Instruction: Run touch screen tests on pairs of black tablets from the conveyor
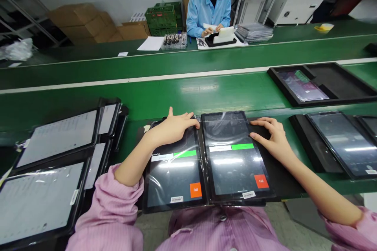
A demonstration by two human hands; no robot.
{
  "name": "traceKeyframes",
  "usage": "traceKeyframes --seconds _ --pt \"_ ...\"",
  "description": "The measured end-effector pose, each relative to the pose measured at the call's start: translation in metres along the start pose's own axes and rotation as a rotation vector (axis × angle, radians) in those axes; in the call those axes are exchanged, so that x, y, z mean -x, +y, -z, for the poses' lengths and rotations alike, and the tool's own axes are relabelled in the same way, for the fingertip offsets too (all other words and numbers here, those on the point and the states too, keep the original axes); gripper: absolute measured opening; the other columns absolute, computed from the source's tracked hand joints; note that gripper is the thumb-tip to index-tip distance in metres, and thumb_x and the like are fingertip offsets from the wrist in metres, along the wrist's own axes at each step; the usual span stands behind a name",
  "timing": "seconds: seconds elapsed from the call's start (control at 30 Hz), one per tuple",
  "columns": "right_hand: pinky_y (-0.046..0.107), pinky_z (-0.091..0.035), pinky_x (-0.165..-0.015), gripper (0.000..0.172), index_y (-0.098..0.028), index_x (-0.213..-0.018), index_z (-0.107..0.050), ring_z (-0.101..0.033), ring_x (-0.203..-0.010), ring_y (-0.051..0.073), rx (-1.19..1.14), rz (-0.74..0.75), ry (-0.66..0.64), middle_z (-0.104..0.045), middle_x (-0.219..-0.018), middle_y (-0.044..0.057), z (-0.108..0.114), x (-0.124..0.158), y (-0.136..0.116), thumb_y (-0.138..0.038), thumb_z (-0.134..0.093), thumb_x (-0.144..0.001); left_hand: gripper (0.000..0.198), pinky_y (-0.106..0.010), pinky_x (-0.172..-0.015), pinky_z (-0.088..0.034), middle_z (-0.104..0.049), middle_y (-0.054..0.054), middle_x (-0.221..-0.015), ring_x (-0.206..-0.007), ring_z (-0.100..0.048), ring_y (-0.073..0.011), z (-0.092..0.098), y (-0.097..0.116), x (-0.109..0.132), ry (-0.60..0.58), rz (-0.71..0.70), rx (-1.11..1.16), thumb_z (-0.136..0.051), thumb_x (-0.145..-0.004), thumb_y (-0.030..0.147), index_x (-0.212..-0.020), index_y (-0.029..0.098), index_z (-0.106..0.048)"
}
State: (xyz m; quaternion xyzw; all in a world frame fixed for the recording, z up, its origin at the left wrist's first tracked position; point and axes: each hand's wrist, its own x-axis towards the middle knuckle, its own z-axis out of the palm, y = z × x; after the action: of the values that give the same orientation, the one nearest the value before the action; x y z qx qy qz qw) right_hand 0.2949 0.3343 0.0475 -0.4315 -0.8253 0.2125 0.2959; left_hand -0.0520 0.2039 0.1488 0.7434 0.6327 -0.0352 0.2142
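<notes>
Two tablets lie side by side in front of me, each screen showing a green bar and an orange-red "Fail" box. My left hand (pixel 181 125) rests over the top of the left tablet (pixel 173 182), fingers stretched toward the gap between the two, thumb sticking up. At the upper right edge of the right tablet (pixel 235 168) is my right hand (pixel 272 137), its fingers spread and its thumb beside the edge. Neither hand is closed around anything. Clear film covers both screens, and barcode labels sit near their lower edges.
Stacked tablets (pixel 59 137) with light screens fill the left side. To the right lie another tablet (pixel 344 141) and a black tray (pixel 338 72) holding a film-wrapped device. Across the green bench (pixel 153 98), a person in a blue jacket (pixel 196 11) handles a device.
</notes>
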Motion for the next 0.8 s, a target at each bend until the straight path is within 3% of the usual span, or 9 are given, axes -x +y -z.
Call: traceKeyframes --seconds 0.2,0.37,0.47,0.53,0.67,0.73,0.8 --pt "0.060 -0.041 -0.106 0.044 -0.033 -0.109 -0.079 -0.056 -0.121 0.038 0.015 -0.028 -0.017 -0.063 -0.125 0.012 0.001 -0.001 0.001 -0.068 -0.062 -0.089 0.059 -0.083 -0.121 -0.010 -0.043 -0.013 -0.168 -0.159 -0.034 -0.0330 -0.003 0.003 0.000 0.022 0.003 -0.038 -0.029 -0.096 -0.001 -0.133 0.028 -0.065" --pt "0.061 -0.041 -0.106 0.042 -0.033 -0.109 -0.079 -0.057 -0.119 0.038 -0.003 -0.024 -0.038 -0.064 -0.123 0.011 0.001 -0.005 0.001 -0.066 -0.064 -0.087 0.061 -0.077 -0.124 -0.018 -0.050 -0.014 -0.163 -0.153 -0.045 -0.0344 -0.002 0.017 -0.004 0.041 0.042 -0.102 -0.030 -0.092 -0.003 -0.131 0.026 -0.067" --pt "0.062 -0.041 -0.106 0.040 -0.033 -0.108 -0.079 -0.056 -0.121 0.039 -0.002 -0.049 -0.043 -0.064 -0.124 0.012 0.000 -0.006 -0.001 -0.064 -0.065 -0.087 0.058 -0.075 -0.125 -0.018 -0.045 -0.014 -0.167 -0.159 -0.035 -0.0329 0.002 0.014 -0.003 -0.002 0.037 -0.061 -0.029 -0.096 0.001 -0.134 0.026 -0.066" --pt "0.064 -0.041 -0.106 0.039 -0.033 -0.109 -0.078 -0.055 -0.123 0.039 -0.012 -0.075 -0.059 -0.064 -0.126 0.011 0.002 -0.008 -0.002 -0.062 -0.065 -0.087 0.055 -0.074 -0.126 -0.018 -0.036 -0.010 -0.172 -0.161 -0.029 -0.0308 0.007 0.000 0.005 -0.033 0.005 0.031 -0.030 -0.101 0.010 -0.145 0.029 -0.058" --pt "0.061 -0.043 -0.107 0.037 -0.032 -0.110 -0.075 -0.056 -0.119 0.036 -0.103 -0.079 -0.067 -0.066 -0.121 0.010 0.012 -0.009 -0.012 -0.059 -0.058 -0.092 0.060 -0.053 -0.129 -0.031 -0.042 -0.002 -0.170 -0.152 -0.047 -0.0274 0.018 -0.052 0.041 0.014 0.076 0.179 -0.040 -0.104 0.038 -0.163 0.034 -0.038" --pt "0.058 -0.044 -0.108 0.037 -0.031 -0.111 -0.075 -0.057 -0.118 0.034 -0.107 0.044 -0.107 -0.065 -0.119 0.011 0.017 -0.004 -0.027 -0.058 -0.054 -0.096 0.067 -0.044 -0.125 -0.039 -0.051 -0.004 -0.163 -0.147 -0.053 -0.0302 0.019 -0.079 0.063 0.045 0.167 0.229 -0.048 -0.098 0.056 -0.159 0.030 -0.048" --pt "0.061 -0.041 -0.111 0.037 -0.033 -0.116 -0.077 -0.054 -0.125 0.036 -0.030 0.264 -0.235 -0.064 -0.129 0.013 0.017 0.006 -0.052 -0.057 -0.057 -0.098 0.078 -0.043 -0.121 -0.045 -0.055 -0.007 -0.161 -0.144 -0.057 -0.0328 0.016 -0.098 0.080 0.045 0.202 0.326 -0.057 -0.089 0.069 -0.155 0.028 -0.053"
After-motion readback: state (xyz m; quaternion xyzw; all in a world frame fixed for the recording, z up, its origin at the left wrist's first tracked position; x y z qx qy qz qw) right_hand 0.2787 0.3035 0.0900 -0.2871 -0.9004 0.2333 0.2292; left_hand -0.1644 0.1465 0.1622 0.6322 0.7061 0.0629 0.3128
